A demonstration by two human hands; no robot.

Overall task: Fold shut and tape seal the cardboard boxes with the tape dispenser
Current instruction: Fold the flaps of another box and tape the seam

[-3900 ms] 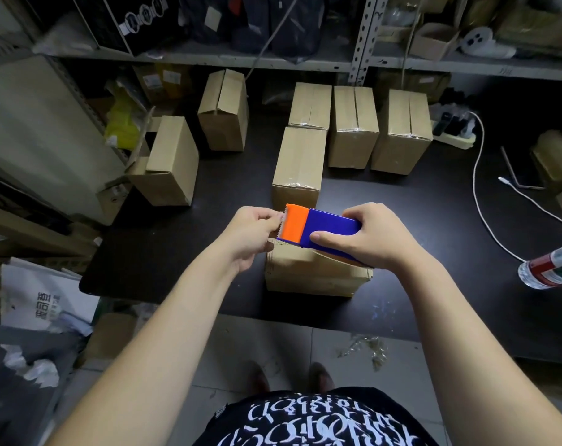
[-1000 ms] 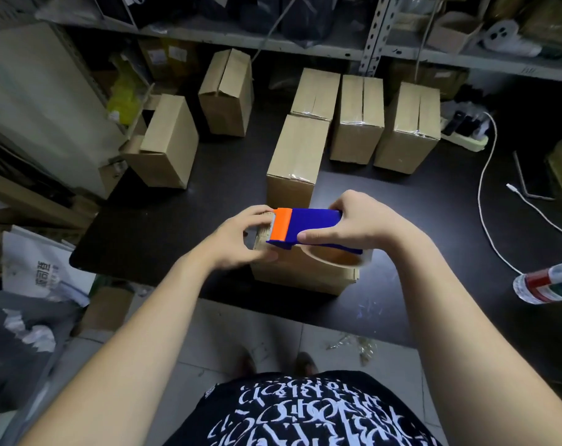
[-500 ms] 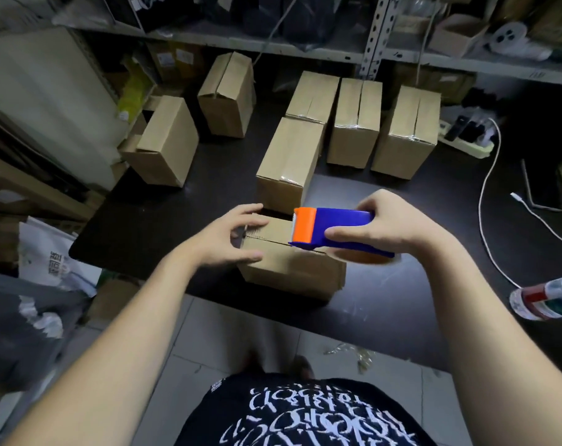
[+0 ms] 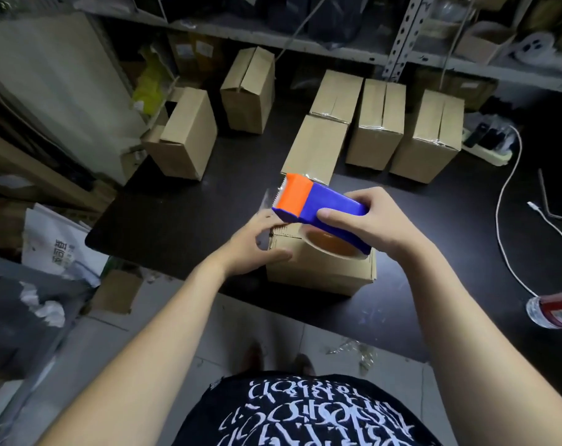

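Head cam view: the right hand (image 4: 379, 226) has a full grip on the blue and orange tape dispenser (image 4: 318, 204), thumb on the near side and fingers wrapped over the far side. It's held tilted just above the near cardboard box (image 4: 318, 272), orange end pointing far-left and raised. The brown tape roll (image 4: 334, 249) hangs under it, right over the box top. The left hand (image 4: 254, 246) rests on the left end of that box, fingers loosely spread over the top edge and thumb along the near face, not clamping anything, though it's a bit blurry there. The box sits at the near edge of the dark table (image 4: 176, 220), flaps folded down. Farther back are 4 taped boxes (image 4: 377, 123) in a cluster, 1 of them just behind the dispenser. 2 more boxes (image 4: 189, 136) stand at the far left. On the right a white cable (image 4: 504, 201) snakes across the table, and a bottle (image 4: 553, 309) lies on its side at the right edge.
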